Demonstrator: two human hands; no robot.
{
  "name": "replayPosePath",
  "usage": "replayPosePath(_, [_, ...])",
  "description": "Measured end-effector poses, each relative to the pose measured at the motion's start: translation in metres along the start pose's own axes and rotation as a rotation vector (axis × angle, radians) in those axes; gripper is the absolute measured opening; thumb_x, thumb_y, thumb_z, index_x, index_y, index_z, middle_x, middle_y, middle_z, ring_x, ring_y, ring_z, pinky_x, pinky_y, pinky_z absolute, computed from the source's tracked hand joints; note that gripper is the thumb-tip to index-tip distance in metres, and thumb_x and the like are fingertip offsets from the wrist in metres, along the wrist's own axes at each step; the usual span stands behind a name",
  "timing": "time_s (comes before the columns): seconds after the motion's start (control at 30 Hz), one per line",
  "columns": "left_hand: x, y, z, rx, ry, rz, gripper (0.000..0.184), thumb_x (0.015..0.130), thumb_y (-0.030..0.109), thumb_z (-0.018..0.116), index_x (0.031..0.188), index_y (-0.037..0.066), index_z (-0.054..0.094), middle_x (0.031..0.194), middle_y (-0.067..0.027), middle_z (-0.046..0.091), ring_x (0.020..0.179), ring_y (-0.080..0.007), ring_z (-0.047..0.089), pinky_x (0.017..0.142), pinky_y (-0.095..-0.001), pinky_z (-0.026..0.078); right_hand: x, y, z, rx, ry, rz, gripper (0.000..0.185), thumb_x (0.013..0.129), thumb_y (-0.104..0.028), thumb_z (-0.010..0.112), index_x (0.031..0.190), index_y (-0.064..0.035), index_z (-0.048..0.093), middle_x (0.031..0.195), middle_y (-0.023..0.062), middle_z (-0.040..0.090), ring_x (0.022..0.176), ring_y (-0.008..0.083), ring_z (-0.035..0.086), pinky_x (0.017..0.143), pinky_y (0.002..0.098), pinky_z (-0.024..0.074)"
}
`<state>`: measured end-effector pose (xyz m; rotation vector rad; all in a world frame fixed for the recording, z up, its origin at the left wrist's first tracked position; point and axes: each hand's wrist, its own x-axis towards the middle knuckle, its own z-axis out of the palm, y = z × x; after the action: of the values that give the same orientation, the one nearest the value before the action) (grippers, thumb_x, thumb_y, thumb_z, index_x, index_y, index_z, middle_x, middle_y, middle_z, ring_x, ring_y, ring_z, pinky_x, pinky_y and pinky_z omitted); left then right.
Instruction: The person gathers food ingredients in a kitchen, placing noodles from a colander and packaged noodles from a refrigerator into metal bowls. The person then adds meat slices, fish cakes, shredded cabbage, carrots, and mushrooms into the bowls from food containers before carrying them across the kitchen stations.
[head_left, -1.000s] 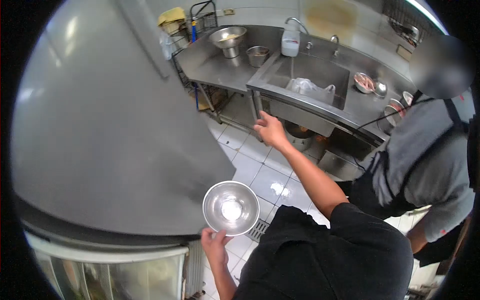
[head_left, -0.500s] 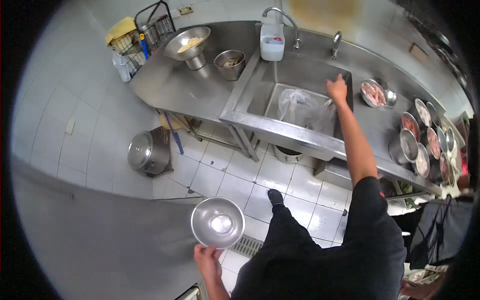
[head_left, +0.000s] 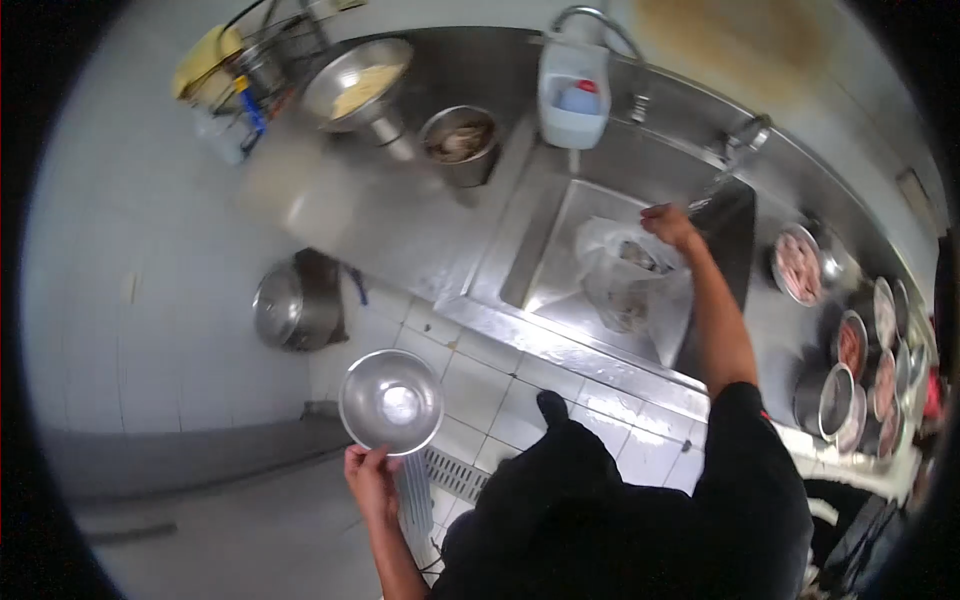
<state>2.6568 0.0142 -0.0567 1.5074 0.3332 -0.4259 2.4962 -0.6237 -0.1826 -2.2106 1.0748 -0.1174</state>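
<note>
At the view's seven o'clock, the left hand [head_left: 371, 482] pinches a round, silvery bowl [head_left: 390, 402], its base gleaming. The right hand [head_left: 670, 226], grip unclear, is at one o'clock on a crumpled, translucent bag [head_left: 603, 272] in the sink [head_left: 558, 232].

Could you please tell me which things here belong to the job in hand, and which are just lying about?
Likely in use:
- metal bowl, in the left hand
- plastic bag, right hand at its edge; grip unclear
- sink, under the bag

Seemingly lying about:
- yellow cloth
- floor pot
- pink meat
</note>
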Motion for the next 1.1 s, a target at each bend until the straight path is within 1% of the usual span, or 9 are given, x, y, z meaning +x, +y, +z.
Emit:
replayPosePath(0.37, [0.095,0.039,0.079,0.029,-0.136,0.033,0.014,0.084,-0.003,0.058,0.087,0.007,0.049,0.088,-0.0044,0.055,0.077,-0.0142,0.057,0.068,-0.031,0.053,-0.064,0.06,-0.016,-0.334,0.203,0.17,0.008,0.064,-0.009,0.063,0.068,-0.0057,0.069,0.064,0.0117,0.065,0.055,0.0211,0.061,0.055,0.0342,0.0503])
replayPosePath(0.47, [0.137,0.05,0.085,0.012,-0.205,0.032,0.013,0.084,-0.002,0.058,0.089,0.006,0.049,0.088,-0.0052,0.055,0.08,-0.0157,0.058,0.071,-0.0324,0.055,-0.079,0.026,-0.028,-0.517,0.019,0.165,0.005,0.058,-0.012,0.063,0.057,-0.0082,0.064,0.059,0.0128,0.062,0.052,0.026,0.059,0.054,0.0361,0.049])
replayPosePath(0.53, [0.163,0.063,0.1,0.029,-0.267,0.023,0.013,0.084,-0.002,0.058,0.09,0.005,0.049,0.089,-0.0061,0.056,0.081,-0.0157,0.058,0.07,-0.0327,0.056,-0.091,-0.043,-0.041,-0.691,-0.38,0.189,0.012,0.06,-0.016,0.068,0.063,-0.0042,0.07,0.07,0.0201,0.065,0.074,0.0361,0.066,0.067,0.0407,0.0544])
replayPosePath(0.6, [0.202,0.076,0.109,0.053,-0.308,0.022,0.013,0.083,-0.002,0.059,0.09,0.004,0.049,0.089,-0.007,0.056,0.081,-0.016,0.058,0.07,-0.0331,0.057,-0.089,-0.027,-0.015,-0.794,-0.344,0.172,0.013,0.054,-0.01,0.068,0.065,-0.0046,0.07,0.079,0.0183,0.067,0.074,0.0342,0.067,0.066,0.0379,0.0545])
replayPosePath(0.63, [0.231,0.076,0.114,0.073,-0.331,0.017,0.013,0.082,-0.001,0.059,0.089,0.004,0.049,0.09,-0.0075,0.056,0.081,-0.0162,0.059,0.07,-0.0334,0.058,-0.099,-0.02,-0.001,-0.713,-0.035,-0.075,0.01,0.054,-0.018,0.063,0.048,-0.0104,0.059,0.057,0.0069,0.061,0.06,0.0236,0.064,0.057,0.0365,0.0508])
replayPosePath(0.7, [0.29,0.082,0.121,0.12,-0.378,-0.001,0.015,0.081,-0.002,0.06,0.089,0.002,0.049,0.091,-0.0085,0.055,0.08,-0.0173,0.06,0.07,-0.0342,0.059,-0.096,-0.122,0.001,0.032,0.083,0.354,0.021,0.07,-0.002,0.062,0.089,0.0017,0.07,0.061,0.0085,0.063,0.055,0.0148,0.062,0.053,0.0305,0.0506])
replayPosePath(0.77, [0.337,0.094,0.147,0.111,-0.448,-0.024,0.017,0.079,-0.003,0.062,0.09,0.001,0.048,0.092,-0.0099,0.055,0.078,-0.0195,0.062,0.068,-0.0345,0.06,-0.078,-0.224,0.002,0.091,0.11,0.389,0.031,0.078,-0.007,0.065,0.108,0.0043,0.065,0.07,0.0104,0.066,0.062,0.0119,0.063,0.058,0.0279,0.0508])
replayPosePath(1.0, [0.452,0.141,0.197,0.138,-0.683,-0.105,0.019,0.082,-0.001,0.061,0.096,-0.002,0.049,0.094,-0.0155,0.059,0.083,-0.0259,0.067,0.069,-0.0375,0.06,0.119,-0.496,0.047,-0.125,0.215,-0.198,0.056,0.075,-0.026,0.078,0.123,-0.0034,0.06,0.097,0.0185,0.068,0.084,0.0253,0.067,0.077,0.0365,0.0518])
replayPosePath(1.1, [0.483,0.152,0.2,0.073,-0.698,-0.155,0.018,0.081,-0.001,0.061,0.093,-0.002,0.048,0.094,-0.0154,0.059,0.083,-0.0266,0.067,0.068,-0.0384,0.061,0.241,-0.551,0.097,-0.297,0.143,-0.491,0.077,0.068,-0.035,0.082,0.134,-0.0086,0.051,0.125,0.0219,0.056,0.117,0.0319,0.054,0.098,0.0403,0.0438])
